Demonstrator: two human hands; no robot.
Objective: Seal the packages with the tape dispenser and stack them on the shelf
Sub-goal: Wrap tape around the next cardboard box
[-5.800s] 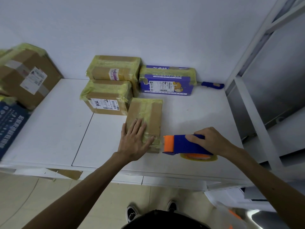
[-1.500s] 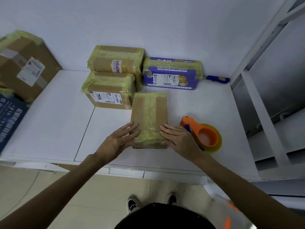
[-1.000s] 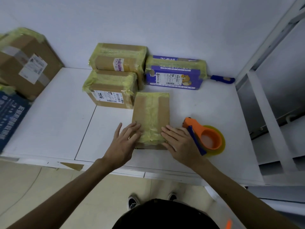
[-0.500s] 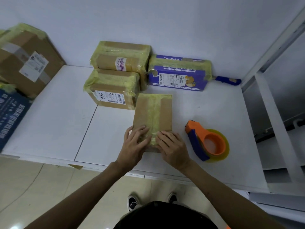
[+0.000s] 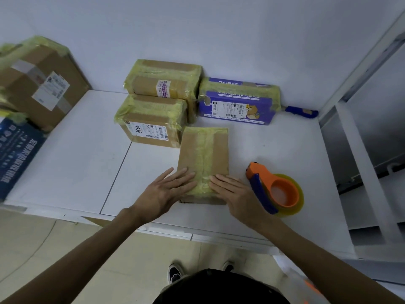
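Fingers [image 5: 185,174] flat on taped package [image 5: 203,150]

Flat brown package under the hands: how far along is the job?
Done: yellow tape runs down the flat package; the tape dispenser lies beside it. In hand: left hand and right hand press flat on its near end. Left: it and three taped packages sit on the table, not on the shelf.

White table [image 5: 76,161] — taped packages [image 5: 153,119] and a tape dispenser [image 5: 260,172] on it.
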